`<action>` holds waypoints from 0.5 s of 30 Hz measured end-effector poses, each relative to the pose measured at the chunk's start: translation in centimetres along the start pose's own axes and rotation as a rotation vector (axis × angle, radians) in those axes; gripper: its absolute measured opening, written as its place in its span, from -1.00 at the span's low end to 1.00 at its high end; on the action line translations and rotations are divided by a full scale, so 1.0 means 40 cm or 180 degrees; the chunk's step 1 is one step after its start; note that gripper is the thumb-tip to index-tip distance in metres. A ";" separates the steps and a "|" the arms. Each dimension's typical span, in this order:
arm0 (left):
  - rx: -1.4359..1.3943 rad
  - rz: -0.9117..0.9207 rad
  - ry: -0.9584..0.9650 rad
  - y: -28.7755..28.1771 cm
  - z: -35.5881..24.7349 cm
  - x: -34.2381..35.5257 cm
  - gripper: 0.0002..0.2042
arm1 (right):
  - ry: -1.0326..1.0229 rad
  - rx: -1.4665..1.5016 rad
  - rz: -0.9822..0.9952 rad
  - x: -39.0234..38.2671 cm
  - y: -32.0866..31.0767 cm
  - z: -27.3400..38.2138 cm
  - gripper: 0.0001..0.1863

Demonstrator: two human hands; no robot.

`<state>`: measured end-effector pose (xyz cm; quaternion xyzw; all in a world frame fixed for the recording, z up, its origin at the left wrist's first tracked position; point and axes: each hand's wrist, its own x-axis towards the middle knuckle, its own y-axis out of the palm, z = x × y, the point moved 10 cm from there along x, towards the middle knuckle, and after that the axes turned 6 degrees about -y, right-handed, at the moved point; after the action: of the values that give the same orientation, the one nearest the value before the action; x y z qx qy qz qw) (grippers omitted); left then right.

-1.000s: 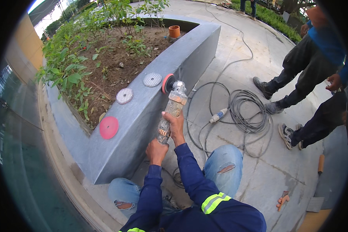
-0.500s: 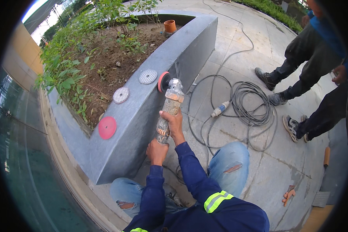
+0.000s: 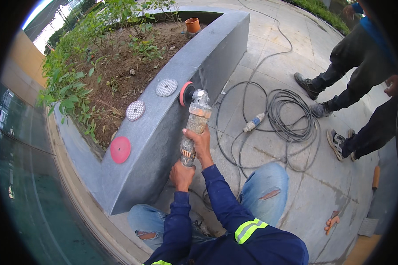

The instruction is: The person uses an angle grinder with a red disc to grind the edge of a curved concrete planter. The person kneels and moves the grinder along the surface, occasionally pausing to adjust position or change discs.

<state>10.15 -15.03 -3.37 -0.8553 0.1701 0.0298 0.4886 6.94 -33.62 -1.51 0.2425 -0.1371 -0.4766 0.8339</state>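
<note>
Both my hands are wrapped round a dusty angle grinder (image 3: 194, 128). My right hand (image 3: 200, 145) grips the middle of its body, and my left hand (image 3: 181, 176) closes on its rear end. The grinder's red-rimmed disc (image 3: 186, 93) stands on edge at the side face of the grey planter wall (image 3: 163, 132); whether it touches I cannot tell. Along the wall's top lie a white patterned polishing pad (image 3: 166, 87), a second white pad (image 3: 135, 110) and a red round pad (image 3: 120, 149).
A coiled grey cable (image 3: 292, 117) with a blue-and-white connector (image 3: 254, 122) lies on the paving to the right. Two people's legs (image 3: 347, 75) stand beyond it. Soil, plants (image 3: 70, 92) and an orange pipe (image 3: 193, 25) fill the planter. A trowel (image 3: 369, 225) lies at lower right.
The view has shifted slightly. My hands keep the same grip on the grinder, and its disc stays beside the wall's side face. The pads remain where they lay.
</note>
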 end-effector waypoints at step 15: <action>-0.0044 0.0038 -0.0108 0.027 0.020 0.024 -0.60 | 0.0081 -0.0025 0.0006 0.007 -0.021 -0.058 -0.39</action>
<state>10.81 -15.09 -4.89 -0.8570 0.1667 0.0484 0.4852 7.51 -33.59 -3.92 0.2451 -0.1248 -0.4733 0.8369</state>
